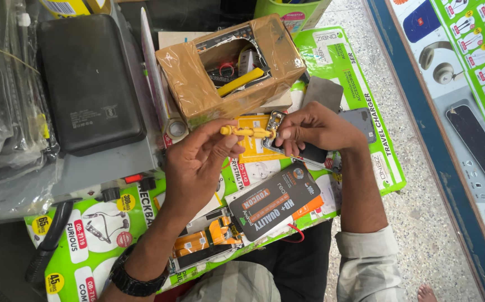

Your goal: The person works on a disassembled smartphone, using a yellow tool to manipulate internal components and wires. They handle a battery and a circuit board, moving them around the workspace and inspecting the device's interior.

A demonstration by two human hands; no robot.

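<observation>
My left hand (198,159) pinches the handle end of a small yellow screwdriver (248,132), held level. Its tip reaches a phone (304,151) that my right hand (315,130) grips by its upper edge, tilted, with the camera corner showing by the fingers. Both hands hover over a green printed mat (360,100) on the work surface. A black watch (133,279) sits on my left wrist.
A tape-wrapped cardboard box (198,84) with tools inside stands just behind the hands. A black case (89,84) lies at the left. A dark flat package (273,201) and orange parts (206,237) lie near my lap. Speckled floor lies at the right.
</observation>
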